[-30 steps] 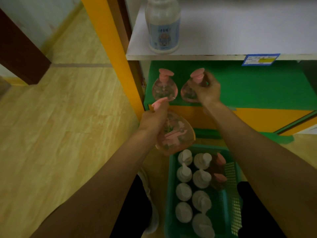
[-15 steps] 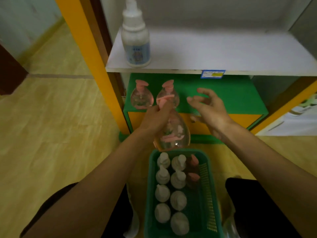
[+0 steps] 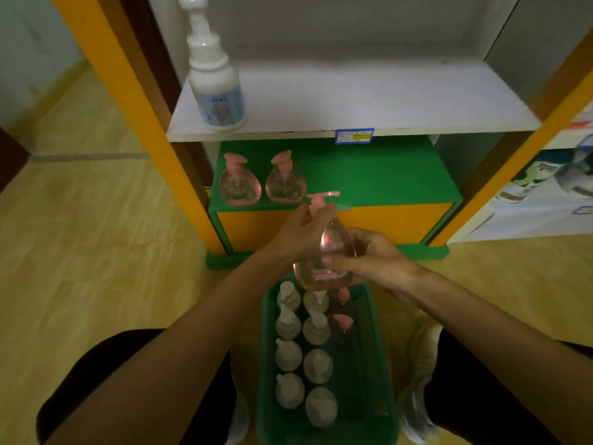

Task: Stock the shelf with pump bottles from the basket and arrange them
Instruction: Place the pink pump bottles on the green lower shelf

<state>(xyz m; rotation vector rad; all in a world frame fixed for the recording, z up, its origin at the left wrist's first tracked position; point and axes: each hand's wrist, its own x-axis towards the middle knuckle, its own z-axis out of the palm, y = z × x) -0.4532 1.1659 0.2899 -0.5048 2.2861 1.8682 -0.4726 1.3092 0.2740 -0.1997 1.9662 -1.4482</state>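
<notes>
A: What surrounds the hands?
B: A white pump bottle [image 3: 215,88] on the white shelf [image 3: 369,101]; two pink bottles [image 3: 261,184] on the green shelf [image 3: 378,175]; a green basket [image 3: 380,364] below.
A: What changed?
B: The right hand [image 3: 373,258], free earlier, now joins the left hand [image 3: 303,229] gripping the clear pink pump bottle [image 3: 330,248] above the basket.

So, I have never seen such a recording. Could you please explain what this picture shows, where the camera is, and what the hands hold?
The camera sits on a person's head and looks down at their own two hands. The left hand grips the neck of a pink bottle; the right hand holds its body. Two more pink bottles stand on the green shelf. One white bottle stands on the white shelf above. On the floor, a green basket holds more bottles.
</notes>
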